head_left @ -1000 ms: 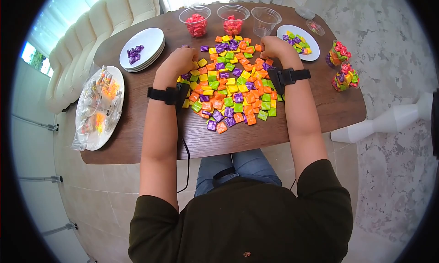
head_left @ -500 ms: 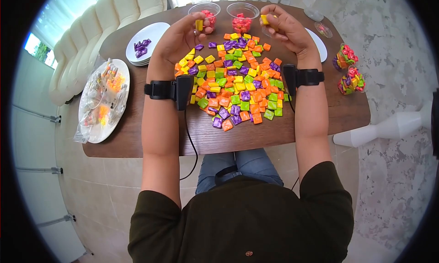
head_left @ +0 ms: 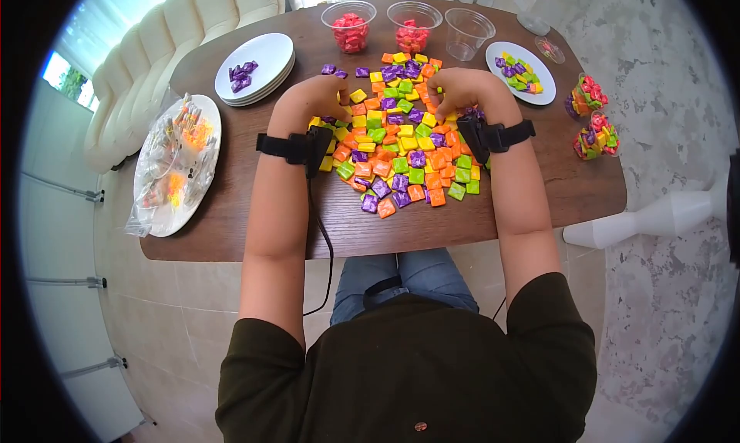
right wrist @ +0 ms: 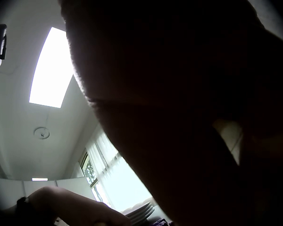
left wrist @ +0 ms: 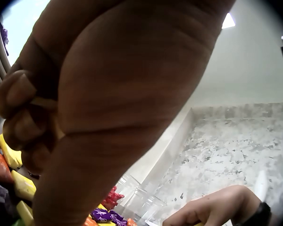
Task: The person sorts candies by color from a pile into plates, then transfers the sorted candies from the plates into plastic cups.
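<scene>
Wrapped square candies in orange, yellow, green and purple (head_left: pixel 401 165) are spread over the table's middle. At the pile's left edge, the left hand (head_left: pixel 308 102) reaches down with curled fingers; in the left wrist view a pale yellowish edge shows between its fingers (left wrist: pixel 21 89). On the pile's right side, the right hand (head_left: pixel 472 90) bends down, its thumb and fingers close to the candies. A bit of yellow shows under this right hand (left wrist: pixel 217 205) in the left wrist view. The palms hide most of what either hand grips. The right wrist view is mostly dark.
Two clear cups of red candies (head_left: pixel 351 33) (head_left: pixel 412 36) and an empty cup (head_left: pixel 467 46) line the back. Stacked plates (head_left: pixel 270 53) with purple candies and a platter of bagged items (head_left: pixel 202 200) lie left. A plate (head_left: pixel 543 96) of mixed candies and filled cups (head_left: pixel 595 144) stand right.
Half a second ago both hands were raised, each with a yellow candy at its fingers. Both have come down to the pile, uncovering the empty cup and the right plate.
</scene>
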Demonstrator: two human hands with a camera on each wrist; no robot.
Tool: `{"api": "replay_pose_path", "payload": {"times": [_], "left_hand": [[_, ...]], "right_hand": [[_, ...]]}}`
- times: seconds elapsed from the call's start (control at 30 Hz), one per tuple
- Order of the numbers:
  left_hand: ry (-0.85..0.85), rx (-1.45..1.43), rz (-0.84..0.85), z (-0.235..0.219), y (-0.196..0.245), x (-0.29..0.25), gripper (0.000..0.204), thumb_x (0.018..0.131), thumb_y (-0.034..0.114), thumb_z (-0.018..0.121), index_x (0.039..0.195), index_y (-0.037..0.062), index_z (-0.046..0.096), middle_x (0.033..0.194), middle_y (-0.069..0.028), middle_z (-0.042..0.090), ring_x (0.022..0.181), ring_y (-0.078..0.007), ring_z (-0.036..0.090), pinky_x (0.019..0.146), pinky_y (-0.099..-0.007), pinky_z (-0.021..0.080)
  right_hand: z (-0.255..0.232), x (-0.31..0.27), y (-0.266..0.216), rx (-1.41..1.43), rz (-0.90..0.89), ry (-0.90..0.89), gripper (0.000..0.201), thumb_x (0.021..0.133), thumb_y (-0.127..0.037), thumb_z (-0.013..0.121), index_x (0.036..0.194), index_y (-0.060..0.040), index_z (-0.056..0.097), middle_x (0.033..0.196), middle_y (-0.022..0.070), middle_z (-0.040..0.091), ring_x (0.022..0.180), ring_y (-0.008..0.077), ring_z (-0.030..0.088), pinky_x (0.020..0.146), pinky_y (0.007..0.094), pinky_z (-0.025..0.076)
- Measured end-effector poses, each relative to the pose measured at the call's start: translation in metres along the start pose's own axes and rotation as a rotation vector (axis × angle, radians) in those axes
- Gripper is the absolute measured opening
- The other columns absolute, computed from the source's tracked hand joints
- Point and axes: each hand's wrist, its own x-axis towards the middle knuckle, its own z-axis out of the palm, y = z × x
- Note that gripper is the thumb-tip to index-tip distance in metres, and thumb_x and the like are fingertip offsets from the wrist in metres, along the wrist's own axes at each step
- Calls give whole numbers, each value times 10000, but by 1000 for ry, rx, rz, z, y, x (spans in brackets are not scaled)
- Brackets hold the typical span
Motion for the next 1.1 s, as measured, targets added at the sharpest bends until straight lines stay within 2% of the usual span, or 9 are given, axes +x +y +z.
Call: {"api": "replay_pose_path", "payload": {"times": [0.27,0.37,0.47,0.53,0.67,0.77,0.9,1.0,1.1], "left_hand": [[85,32,90,5,-15,17,212,821,237,582,893,37,587,790,-86,624,717,-187,597,650,-317,463],[209,-333,239,-2,0,6,229,877,249,475,908,35,552,756,-41,571,609,-148,529,554,-262,436],[-52,-1241,277,-8,12,11,306,881,297,434,894,7,531,746,-52,539,628,-138,534,511,-241,418],[-156,-1598,332,-4,33,9,230,891,229,425,945,17,496,806,-47,509,597,-109,427,431,-165,325],[-507,-2077,313,17,51,24,313,924,270,371,1036,-6,466,939,-114,516,774,-175,512,545,-215,446],[-637,-2202,350,31,68,22,419,947,386,331,1107,16,446,1000,-123,521,833,-203,552,720,-336,506],[-537,-2358,210,36,77,20,375,952,375,353,1104,54,475,1017,-72,547,856,-211,576,768,-358,508],[-482,-2307,319,39,73,19,366,951,360,362,1109,48,472,1003,-90,549,848,-223,585,770,-348,518],[-348,-2388,211,31,84,13,314,940,290,422,1089,18,467,963,-104,550,801,-203,581,681,-296,533]], "right_hand": [[1,8,-1,-61,-15,-56,196,746,-175,691,814,-17,597,720,53,613,597,136,556,541,285,450],[-11,-1,1,84,-210,127,210,787,-214,654,837,-24,577,725,39,597,608,125,547,539,274,445],[-21,-27,-17,282,-402,358,198,833,-231,601,865,-42,550,743,28,580,633,115,538,535,261,439],[-25,-39,-27,333,-498,452,202,824,-236,600,849,-46,535,713,58,570,655,146,549,560,285,429],[-22,-40,-39,151,-666,679,209,820,-230,592,869,-40,522,694,116,557,664,247,557,606,328,438],[-16,-43,-51,36,-572,603,228,825,-216,596,926,-30,511,799,86,561,746,217,556,652,320,440],[-4,-27,-46,-107,-661,626,281,771,-188,644,983,-45,527,919,123,583,849,284,564,745,370,460],[0,-25,-43,-83,-690,641,305,762,-167,650,1021,-58,531,964,109,574,879,272,562,760,352,470],[-6,-33,-48,-94,-702,654,324,765,-150,654,1051,-61,531,989,91,571,896,241,568,762,326,475]]}}
